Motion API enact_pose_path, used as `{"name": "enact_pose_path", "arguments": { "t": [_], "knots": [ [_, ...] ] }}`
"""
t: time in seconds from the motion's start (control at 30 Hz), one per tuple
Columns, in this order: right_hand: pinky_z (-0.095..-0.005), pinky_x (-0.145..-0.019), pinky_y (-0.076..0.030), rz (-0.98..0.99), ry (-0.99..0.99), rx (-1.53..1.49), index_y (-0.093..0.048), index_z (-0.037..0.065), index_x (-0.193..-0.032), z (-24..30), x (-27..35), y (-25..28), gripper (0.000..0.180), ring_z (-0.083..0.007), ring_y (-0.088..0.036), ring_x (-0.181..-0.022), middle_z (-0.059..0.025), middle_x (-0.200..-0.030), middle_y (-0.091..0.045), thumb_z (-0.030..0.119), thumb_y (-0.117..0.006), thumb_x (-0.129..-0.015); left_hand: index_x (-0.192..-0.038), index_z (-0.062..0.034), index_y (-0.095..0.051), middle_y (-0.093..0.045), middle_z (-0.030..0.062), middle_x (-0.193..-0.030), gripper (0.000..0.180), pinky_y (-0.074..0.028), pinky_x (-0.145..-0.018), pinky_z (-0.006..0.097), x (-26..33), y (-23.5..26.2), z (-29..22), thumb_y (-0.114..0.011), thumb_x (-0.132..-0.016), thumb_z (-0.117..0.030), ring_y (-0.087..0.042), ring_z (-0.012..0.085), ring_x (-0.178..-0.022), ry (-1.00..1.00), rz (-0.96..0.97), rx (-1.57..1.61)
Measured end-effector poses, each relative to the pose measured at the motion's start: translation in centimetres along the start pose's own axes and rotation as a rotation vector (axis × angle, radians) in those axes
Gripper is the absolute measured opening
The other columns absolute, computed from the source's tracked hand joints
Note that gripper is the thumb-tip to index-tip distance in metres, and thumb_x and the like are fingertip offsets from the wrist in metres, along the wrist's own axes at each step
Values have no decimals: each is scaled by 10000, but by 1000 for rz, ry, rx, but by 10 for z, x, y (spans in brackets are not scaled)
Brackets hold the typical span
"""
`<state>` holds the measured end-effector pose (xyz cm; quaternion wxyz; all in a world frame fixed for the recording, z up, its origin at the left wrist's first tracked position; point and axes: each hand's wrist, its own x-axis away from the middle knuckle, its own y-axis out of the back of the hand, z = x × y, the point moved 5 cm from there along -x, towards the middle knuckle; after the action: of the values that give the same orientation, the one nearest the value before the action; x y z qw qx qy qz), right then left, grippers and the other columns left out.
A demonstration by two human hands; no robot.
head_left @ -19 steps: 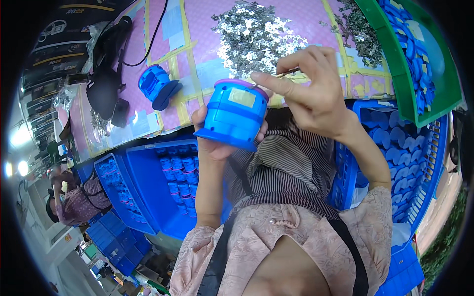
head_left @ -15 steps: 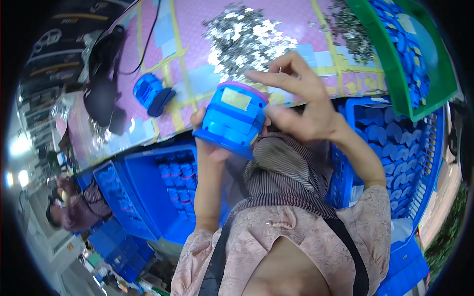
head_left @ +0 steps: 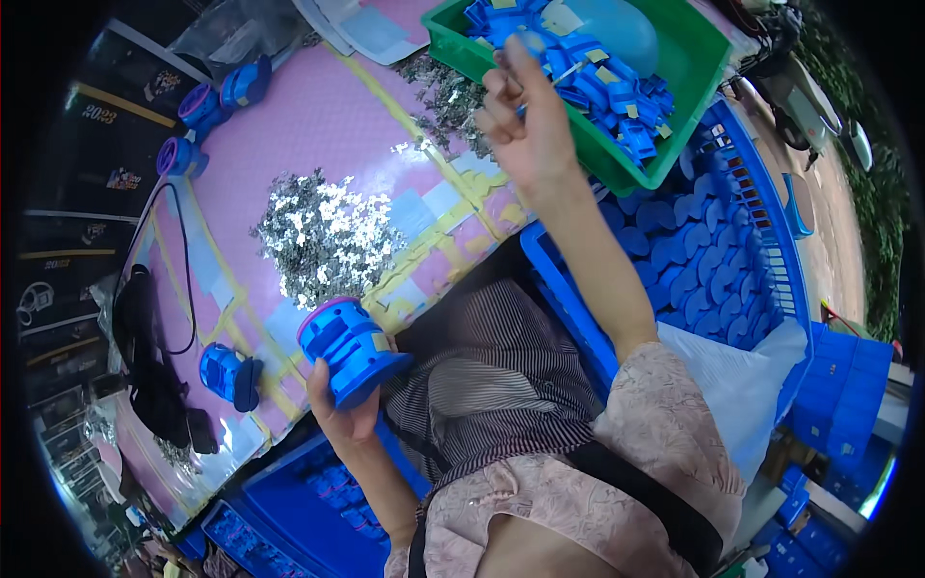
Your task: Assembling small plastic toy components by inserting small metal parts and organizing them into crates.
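My left hand (head_left: 347,414) grips a blue plastic housing (head_left: 337,337) with a pink ring at its top and a wide flange at its lower end. It is tilted near the table's front edge. My right hand (head_left: 530,130) is raised over the near-left wall of a green bin (head_left: 699,106), one finger stretched out and the others partly bent; I see nothing held in it. Small blue plastic parts (head_left: 626,101) with pale yellow patches fill the bin beside a rounded light-blue shape. A heap of small shiny metal pieces (head_left: 328,241) lies on the pink table beyond the housing.
Another blue housing (head_left: 229,376) stands at the table's left, near a black object with a cable (head_left: 154,347). Several more housings (head_left: 198,111) stand at the far edge. A blue crate (head_left: 785,275) of curved blue pieces is at my right; blue crates with housings sit lower left.
My right hand has left the housing and moved out to the right, over the green bin. The housing stays in my left hand, now turned differently. The view has swung to the right.
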<state>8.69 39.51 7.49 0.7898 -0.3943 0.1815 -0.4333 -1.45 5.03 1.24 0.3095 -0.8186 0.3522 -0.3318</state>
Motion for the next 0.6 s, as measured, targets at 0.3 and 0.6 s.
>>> {"name": "enact_pose_path", "arguments": {
  "t": [0.3,0.6],
  "knots": [
    [-287,-494,-344,894,-147,1084,-618,0,-675,-109,145,-56,350,-73,-426,-545,-29,-557,-477,285,-718,-851,-1248,-24,-544,-632,84,-1172,420,-527,-875,333,-17,9,-1,-588,-979,-344,-641,168,-1020,-68,-177,-173],
    [-294,-497,-376,980,-69,1155,-654,-14,-730,-136,152,-60,226,-94,-493,-556,-66,-612,-568,176,-694,-844,-1223,-7,-560,-656,91,-1089,517,-548,-808,310,-2,7,-16,-648,-927,-422,-664,164,-934,-186,-344,-295]
  ]
}}
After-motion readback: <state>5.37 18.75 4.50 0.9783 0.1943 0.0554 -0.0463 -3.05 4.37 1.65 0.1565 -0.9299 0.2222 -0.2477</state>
